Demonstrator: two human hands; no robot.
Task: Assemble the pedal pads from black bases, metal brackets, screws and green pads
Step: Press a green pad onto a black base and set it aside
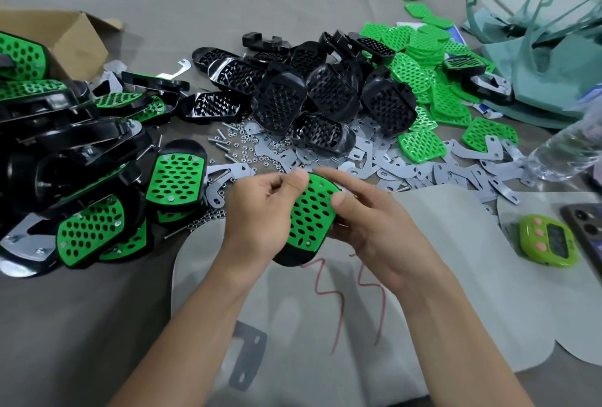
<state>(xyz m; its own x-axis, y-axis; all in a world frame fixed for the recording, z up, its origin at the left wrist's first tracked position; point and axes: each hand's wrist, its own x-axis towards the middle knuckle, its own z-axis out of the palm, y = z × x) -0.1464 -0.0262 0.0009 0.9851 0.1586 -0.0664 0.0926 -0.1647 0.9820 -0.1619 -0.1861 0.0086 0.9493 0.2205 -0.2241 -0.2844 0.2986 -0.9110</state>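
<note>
1. Left hand [260, 214]: forearm enters from the near left; curled fingers and thumb pinch the far left edge of the pedal pad [309, 220].
2. Right hand [378, 227]: thumb pressed on the pad's green face, index finger stretched over its far edge, remaining fingers hidden behind it.
3. The pedal pad is held tilted, green face up, above the near centre of the table [195, 15].
4. Far centre: black bases [325, 93] heaped, metal brackets [407, 168] scattered. Left: finished pedals [176, 178].

Noted: bare left hand [257, 214], bare right hand [378, 224], forearms uncovered along whole visible length, fingernails short and plain.
</note>
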